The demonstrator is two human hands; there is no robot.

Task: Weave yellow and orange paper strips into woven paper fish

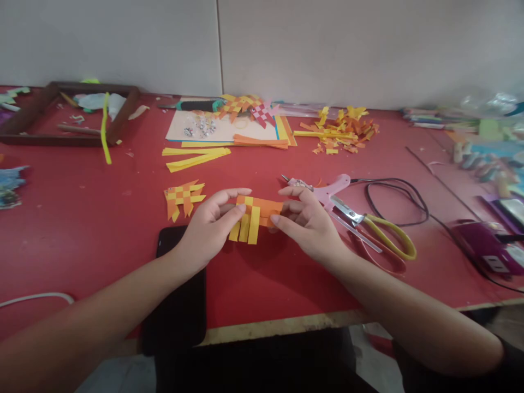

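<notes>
Between my two hands, just above the red table, is a piece of woven paper strips [254, 215], yellow ones hanging down and orange ones running to the right. My left hand [223, 215] pinches its left, checkered part between thumb and fingers. With thumb and fingers, my right hand [301, 218] grips the loose orange ends. A woven orange and yellow paper fish [182, 197] lies on the table left of my left hand. Under my left forearm is a black phone [180, 295]. Scissors with yellow and red handles [368, 221] lie right of my right hand.
Yellow paper strips [196, 157] lie beyond my hands. Behind them, a paper stack [180, 128] bears small shiny bits and more woven fish. Paper scraps [347, 131] are heaped right of it. A pink glue gun [335, 188] trails a black cable. A brown frame [53, 139] stands far left.
</notes>
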